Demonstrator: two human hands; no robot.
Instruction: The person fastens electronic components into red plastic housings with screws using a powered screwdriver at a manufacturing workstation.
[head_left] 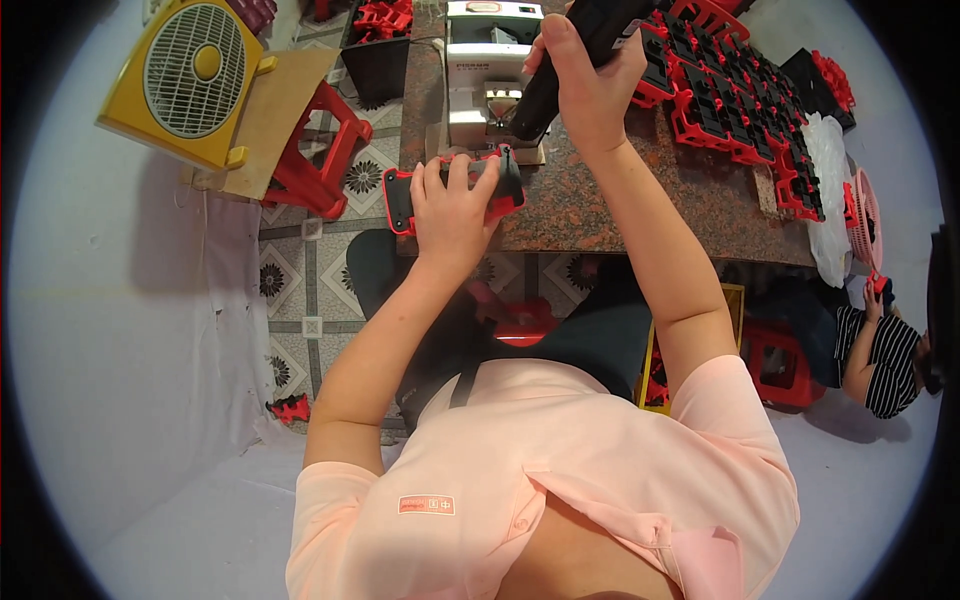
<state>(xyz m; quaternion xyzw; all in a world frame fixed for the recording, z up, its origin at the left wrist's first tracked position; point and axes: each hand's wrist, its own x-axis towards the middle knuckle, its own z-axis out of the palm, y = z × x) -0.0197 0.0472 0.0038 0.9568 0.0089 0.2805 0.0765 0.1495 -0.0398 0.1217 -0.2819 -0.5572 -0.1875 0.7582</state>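
Note:
My left hand (pixel 448 215) grips a red and black plastic housing (pixel 399 203) at the table's near left edge, fingers spread over its top. My right hand (pixel 597 98) is wrapped round a thick black power screwdriver (pixel 545 98), held slanting with its lower end down to the left. That lower end is close to the front of a silver and white screw feeder (pixel 488 75), above and to the right of the housing. The driver's tip is too dark to make out, and so is whether it touches the feeder.
Rows of red and black housings (pixel 735 105) cover the table's (pixel 590 222) right side, beside a clear plastic bag (pixel 828 195). Black bins of red parts (pixel 378 62) stand behind. At left, a yellow fan (pixel 195 85) rests on a board over a red stool (pixel 325 150). Another person (pixel 880 355) sits at far right.

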